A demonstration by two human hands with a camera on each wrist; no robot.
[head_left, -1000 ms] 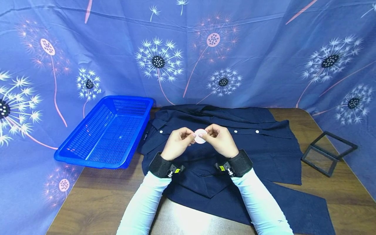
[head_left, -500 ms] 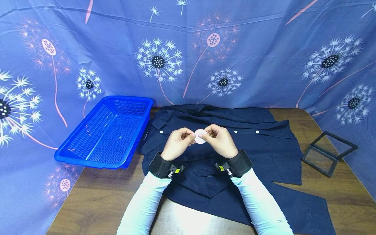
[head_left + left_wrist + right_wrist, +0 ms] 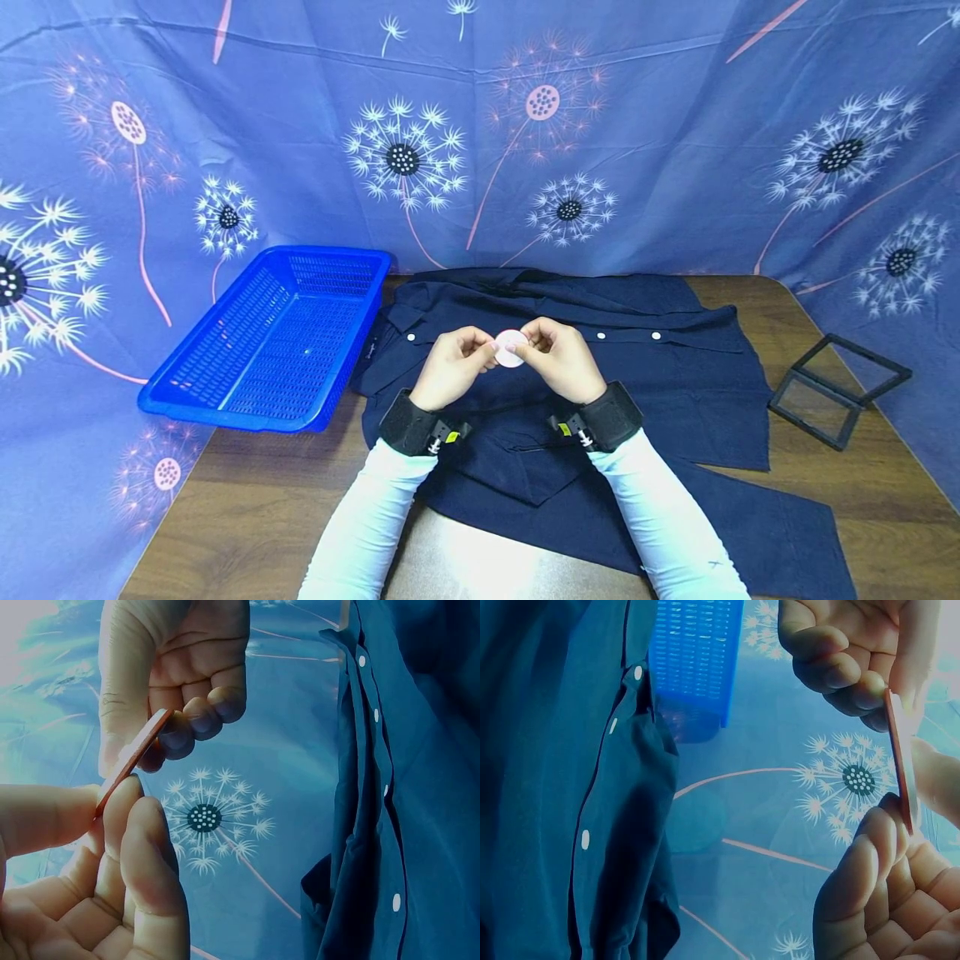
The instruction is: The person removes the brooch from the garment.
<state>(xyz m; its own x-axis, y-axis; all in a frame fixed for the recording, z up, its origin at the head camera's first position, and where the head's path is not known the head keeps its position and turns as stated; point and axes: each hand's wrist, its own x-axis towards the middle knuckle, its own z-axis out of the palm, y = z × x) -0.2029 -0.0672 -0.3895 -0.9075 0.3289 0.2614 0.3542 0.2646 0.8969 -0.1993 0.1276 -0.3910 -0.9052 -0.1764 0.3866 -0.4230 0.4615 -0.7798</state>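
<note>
White and thin, a round disc sits at centre frame, pinched by its rim between the left hand and the right hand, both clamped on it above a dark navy shirt spread on the wooden surface. Light, even fingertip pressure on opposite edges would best keep it steady. A perforated blue plastic basket lies centre left.

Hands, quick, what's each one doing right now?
Left hand: pinches the white disc.
Right hand: pinches the same disc's other edge.
</note>
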